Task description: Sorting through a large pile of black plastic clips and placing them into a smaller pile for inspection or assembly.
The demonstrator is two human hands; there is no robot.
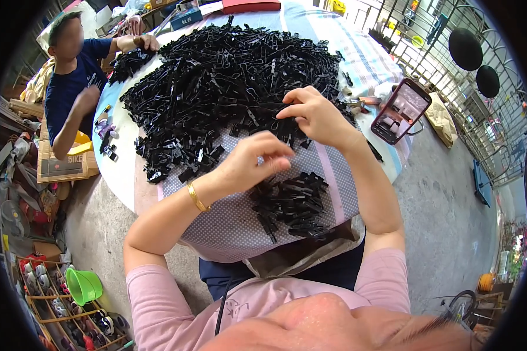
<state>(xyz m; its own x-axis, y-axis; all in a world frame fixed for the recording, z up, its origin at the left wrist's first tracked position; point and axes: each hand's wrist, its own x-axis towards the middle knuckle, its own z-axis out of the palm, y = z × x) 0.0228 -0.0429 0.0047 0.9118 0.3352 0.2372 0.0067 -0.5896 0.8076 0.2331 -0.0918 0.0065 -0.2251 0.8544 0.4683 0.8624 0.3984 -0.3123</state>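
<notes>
Fingers of the right hand (317, 120) are bent and spread apart over the near edge of a broad heap of small, narrow, black clip-like pieces (228, 76), apparently plastic; whether one is pinched cannot be made out, black against black. On the left hand (253, 164), blurred at the tips, thumb and fingers are brought near each other – again, any piece between them cannot be confirmed. A smooth gold-coloured bracelet (198, 198) is worn on that wrist.

Just below the hands, a smaller pile of the same black pieces (295, 205) is gathered on a grey cloth with pale dots (216, 228). Each piece may be judged light, stiff and somewhat slippery, easily tangled with its neighbours, and best gripped singly across its narrow body.

Beyond, a dark-cased phone (401, 111) is propped on the right. Across the table, a co-worker in a navy shirt (91, 79) is seated. Printing is visible on that shirt, on a brown cardboard box (64, 159) and on a flat blue box (187, 20) – no label is discerned on the pieces.
</notes>
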